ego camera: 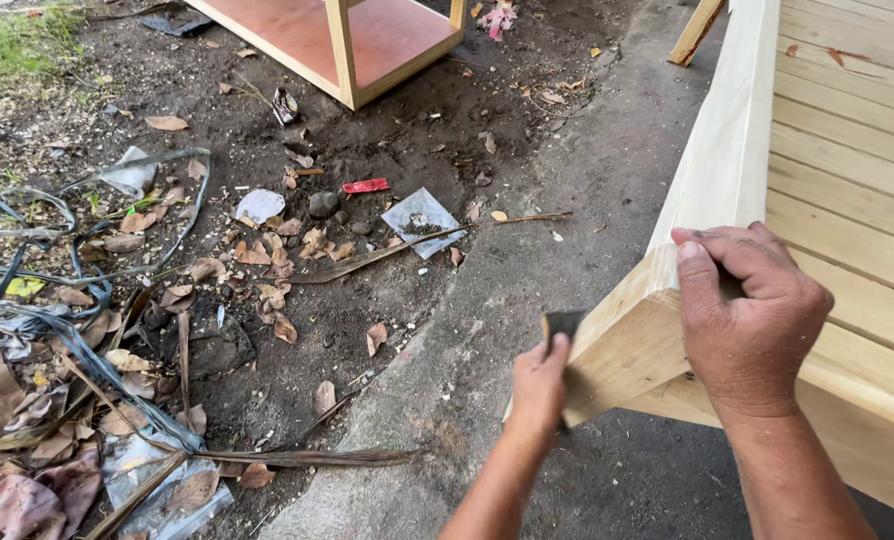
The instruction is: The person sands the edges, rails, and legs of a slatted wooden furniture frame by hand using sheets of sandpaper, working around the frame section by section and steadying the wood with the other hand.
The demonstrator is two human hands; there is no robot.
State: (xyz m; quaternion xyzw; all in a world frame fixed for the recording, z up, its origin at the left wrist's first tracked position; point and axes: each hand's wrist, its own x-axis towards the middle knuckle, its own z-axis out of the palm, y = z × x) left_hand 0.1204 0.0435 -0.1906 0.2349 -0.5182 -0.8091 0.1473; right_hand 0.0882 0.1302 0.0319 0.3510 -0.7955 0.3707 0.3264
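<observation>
left hand [539,385] pinching sandpaper [563,324] | right hand [745,315] gripping beam [712,165], running away

Orange-topped wooden frame [367,40] upper centre, red wrapper [365,186] mid-frame, dry leaves [267,255] centre left, grey straps [67,290] left, grass [12,40] upper left.

Ground split in two: a grey concrete strip [527,330] ran on a diagonal, dark bare soil [387,140] to its left. On the soil lay dry brown leaves [267,255], a small red wrapper [365,186], a square clear plastic sheet [422,221], a rounded stone [323,204] and tangled grey strapping [67,290]. A plywood-based frame [367,45] stood on the dirt at top. Grass [12,45] edged the far left corner.
</observation>
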